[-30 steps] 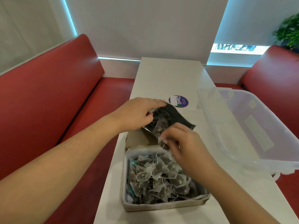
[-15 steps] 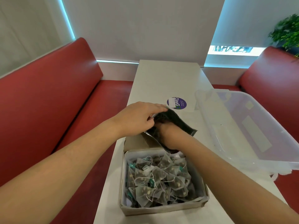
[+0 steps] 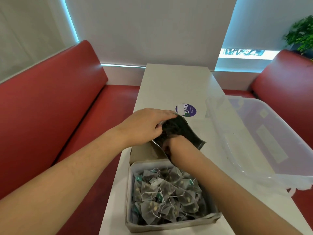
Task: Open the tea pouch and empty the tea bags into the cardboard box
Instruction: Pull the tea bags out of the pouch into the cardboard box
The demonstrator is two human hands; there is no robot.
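A dark tea pouch [image 3: 189, 133] lies open on the white table, its mouth toward the cardboard box [image 3: 171, 226]. My left hand [image 3: 145, 126] grips the pouch's upper edge and holds the mouth apart. My right hand [image 3: 169, 145] is pushed inside the pouch up to the wrist, so its fingers are hidden. The box sits near the table's front edge and holds several pyramid tea bags [image 3: 166, 192] with strings and green tags.
A clear plastic tub [image 3: 264, 139] lies tilted on the right side of the white table [image 3: 177, 85]. A round purple sticker [image 3: 186, 110] is just beyond the pouch. Red bench seats [image 3: 50, 102] flank the narrow table on both sides.
My right hand, which was over the box at the pouch mouth a second ago, has gone deep into the pouch. My left hand keeps its hold on the pouch's edge.
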